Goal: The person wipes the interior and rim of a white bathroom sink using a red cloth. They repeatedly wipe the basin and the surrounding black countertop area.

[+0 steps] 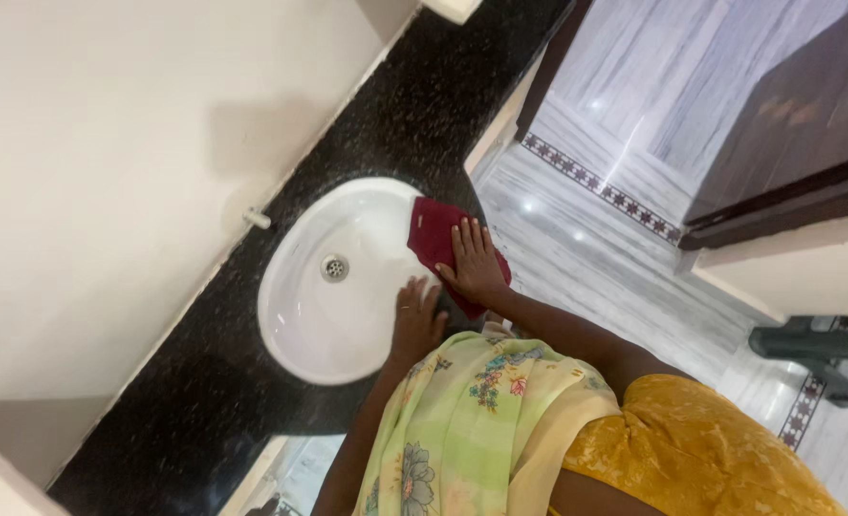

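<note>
My right hand (475, 266) lies flat on a dark red cloth (430, 233), pressing it onto the near rim of a white oval sink (290, 346). My left hand (416, 323), with a ring on one finger, rests beside it on the same rim, fingers apart and holding nothing. The basin looks bare around its metal drain (334, 268). The sink is set in a black speckled stone counter (414, 105). A yellow-green floral drape and an orange garment cover my shoulder and arms at the bottom.
A small metal tap (257, 219) sticks out of the cream wall behind the sink. Pale marble floor with a patterned border strip (598, 183) runs to the right. A dark wooden door (797, 115) and a dark metal stand (816, 349) are at the far right.
</note>
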